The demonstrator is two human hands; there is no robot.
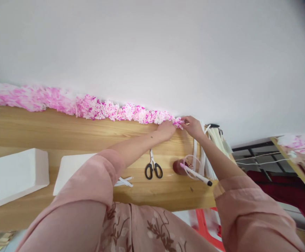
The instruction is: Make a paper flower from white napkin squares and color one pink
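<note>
A long pink-and-white fluffy paper garland [89, 106] lies along the back edge of the wooden table [36, 131], against the white wall. My left hand [166, 130] rests closed on the garland's right end. My right hand [193, 126] pinches the very tip of the garland [179, 122] with its fingers pressed together. Both arms in pink sleeves reach forward across the table.
Black-handled scissors [153, 168] lie below my hands. A dark red roll [180, 167] with a white marker [196, 175] across it sits to the right, beside white paper strips [207, 154]. Two white boxes [13, 175] stand at the left. A red stool [207, 227] shows under the table's right end.
</note>
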